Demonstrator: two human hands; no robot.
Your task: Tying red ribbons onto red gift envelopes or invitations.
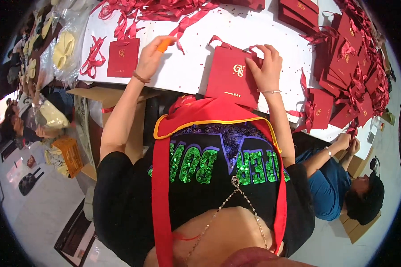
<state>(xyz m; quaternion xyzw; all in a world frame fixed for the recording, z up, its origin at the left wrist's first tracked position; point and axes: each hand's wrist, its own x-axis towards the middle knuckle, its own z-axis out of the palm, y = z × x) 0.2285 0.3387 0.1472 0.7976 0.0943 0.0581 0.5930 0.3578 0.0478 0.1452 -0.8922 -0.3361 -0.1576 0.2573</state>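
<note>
Now, right hand (266, 70) on a red bag (225, 69), fingers (274, 52) spread.
Left hand (149, 57): fingers curled at an orange piece (164, 45), pinch unclear.

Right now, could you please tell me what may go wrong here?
The red paper gift bag at the right hand reaches the near edge of the white table, so it might slip off. Loose red ribbon beside the left hand could tangle. The uneven heap of gift bags might slide.

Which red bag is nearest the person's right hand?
The red bag just beyond the yellow-edged apron: the right hand overlaps its right edge; the other bags lie farther off.
</note>
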